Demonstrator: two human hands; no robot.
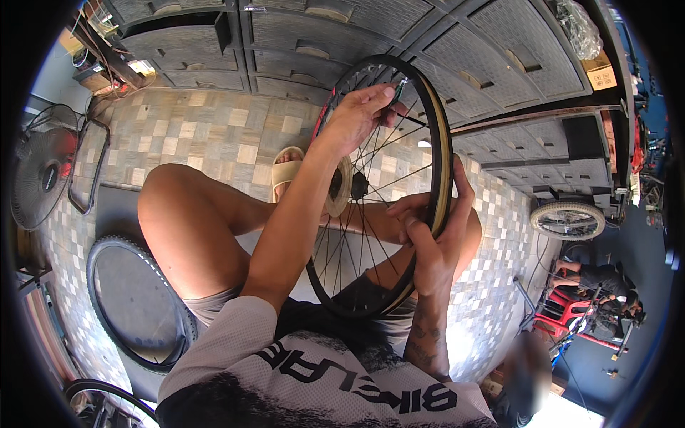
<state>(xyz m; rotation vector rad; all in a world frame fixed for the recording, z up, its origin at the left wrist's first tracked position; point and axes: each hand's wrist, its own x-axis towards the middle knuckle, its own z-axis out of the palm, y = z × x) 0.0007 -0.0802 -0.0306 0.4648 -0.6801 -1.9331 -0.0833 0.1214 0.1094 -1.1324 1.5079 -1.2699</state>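
A bicycle wheel (441, 128) without a tire stands tilted between my legs. Its rim is black with a tan strip round the outside, and thin dark spokes run to the black hub (359, 186). A pale disc (341, 187) sits on the hub's left side. My right hand (437, 232) is wrapped round the rim's right side, thumb and fingers on either face. Up at the far part of the wheel, my left hand (362, 115) pinches something small and dark just inside the rim; its kind is too small to tell.
A bicycle tire (96, 285) lies on a dark mat to the left, with a fan (48, 175) beyond it. Grey drawer cabinets (300, 46) line the far side. Another wheel (568, 219) and a person by red chairs (556, 314) are at the right.
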